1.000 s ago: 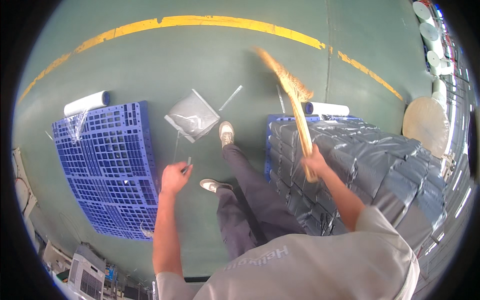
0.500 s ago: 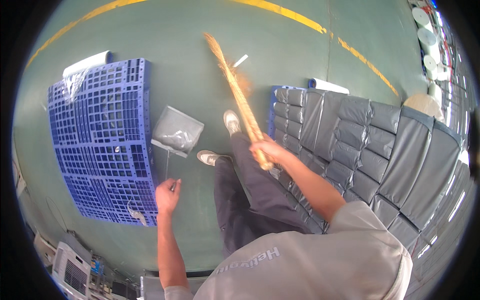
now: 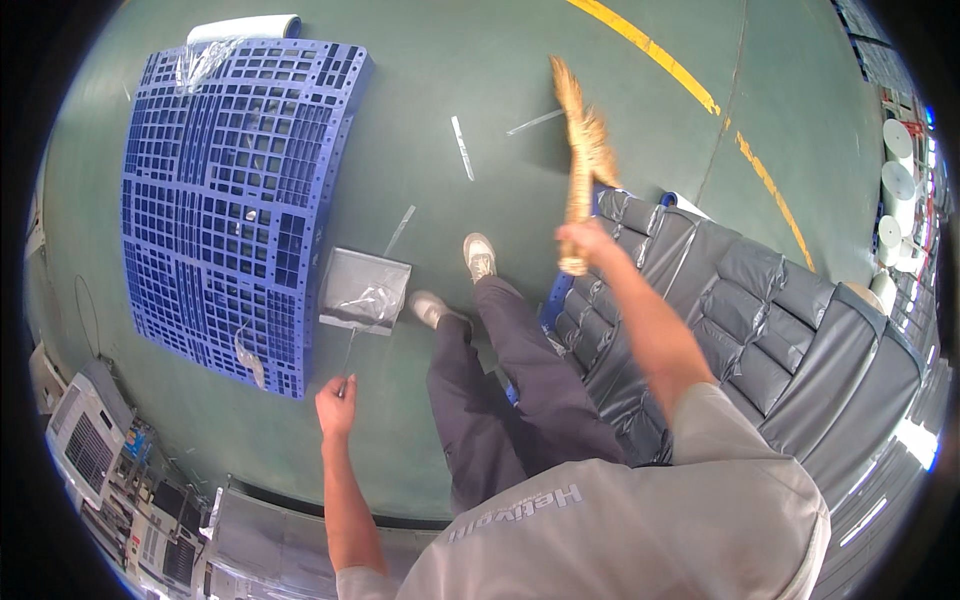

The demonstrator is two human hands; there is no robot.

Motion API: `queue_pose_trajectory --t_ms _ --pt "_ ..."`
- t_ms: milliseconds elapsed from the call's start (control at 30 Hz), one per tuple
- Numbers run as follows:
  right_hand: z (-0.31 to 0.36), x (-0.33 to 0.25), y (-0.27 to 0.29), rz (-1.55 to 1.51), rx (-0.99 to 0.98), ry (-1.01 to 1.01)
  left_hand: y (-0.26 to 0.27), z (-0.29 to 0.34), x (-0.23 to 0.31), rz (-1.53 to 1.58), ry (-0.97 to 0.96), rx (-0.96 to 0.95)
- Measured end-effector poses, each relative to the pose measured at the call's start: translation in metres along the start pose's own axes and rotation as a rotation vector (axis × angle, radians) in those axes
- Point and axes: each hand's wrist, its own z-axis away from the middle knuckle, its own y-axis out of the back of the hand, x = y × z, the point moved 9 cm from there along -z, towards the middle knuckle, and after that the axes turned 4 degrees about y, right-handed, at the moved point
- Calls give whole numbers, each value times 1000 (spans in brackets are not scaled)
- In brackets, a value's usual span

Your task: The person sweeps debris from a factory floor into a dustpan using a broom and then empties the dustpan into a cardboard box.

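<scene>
My right hand (image 3: 588, 240) is closed round the handle of a straw broom (image 3: 582, 165), whose bristles spread over the green floor close to the stacked grey packages. In my left hand (image 3: 336, 404) is the thin handle of a dustpan (image 3: 340, 275). Its grey pan rests between the blue pallet and my feet, with crumpled clear plastic lying inside. A pale strip (image 3: 400, 230) lies just beyond the pan's far edge. Farther off are another white strip (image 3: 462, 148) and a thin strip (image 3: 535, 122) left of the bristles.
A blue plastic pallet (image 3: 318, 215) lies at left, with a white roll (image 3: 245, 28) at its far end. Grey wrapped packages (image 3: 750, 290) are piled on a pallet at right. Machines (image 3: 85, 440) stand at lower left; white rolls (image 3: 897, 185) line the far right.
The broom has swung right, toward the grey packages, and its bristles now show fanned out. My left hand still holds the dustpan. The view has shifted, showing more strips on the floor.
</scene>
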Motion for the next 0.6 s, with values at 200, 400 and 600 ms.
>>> queue_pose_trajectory --t_ms 200,400,600 --pt "78 101 -142 515 -273 7 -20 9 -43 -9 39 -44" --pt "190 133 -80 543 -305 299 -17 7 -80 23 -58 -61" --pt "200 187 -49 -45 -128 173 -24 -3 -123 6 -27 -117"
